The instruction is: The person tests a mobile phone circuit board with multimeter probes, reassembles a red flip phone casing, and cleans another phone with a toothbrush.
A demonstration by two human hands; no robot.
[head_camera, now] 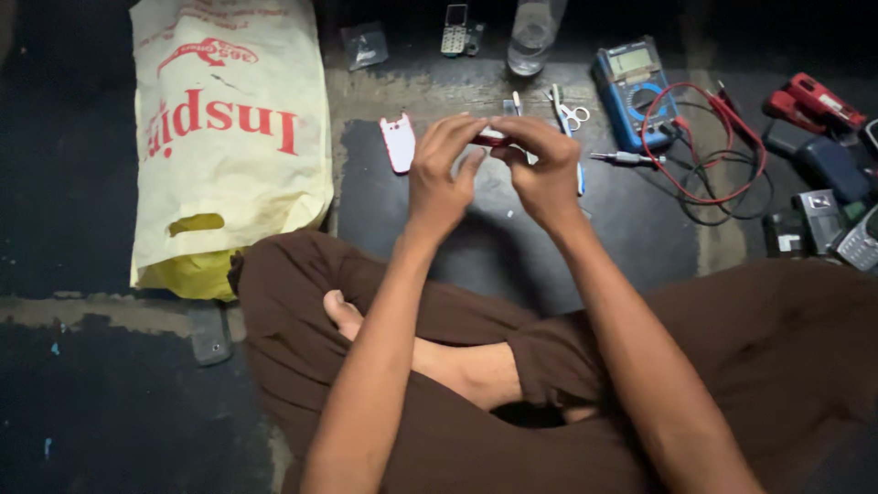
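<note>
- Dim dark floor (110,402), tools scattered upper right, dark mat (631,220) below.
- Left hand (439,178) and right hand (544,174) together, pinching small red-white part (491,139).
- Likely slip: thin part, fingertip grip only, hard to find among clutter.

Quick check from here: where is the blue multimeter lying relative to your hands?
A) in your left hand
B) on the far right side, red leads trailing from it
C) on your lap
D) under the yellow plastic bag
B: the blue multimeter lies on the floor beyond and to the right of the right hand, its red leads looped beside it.
</note>
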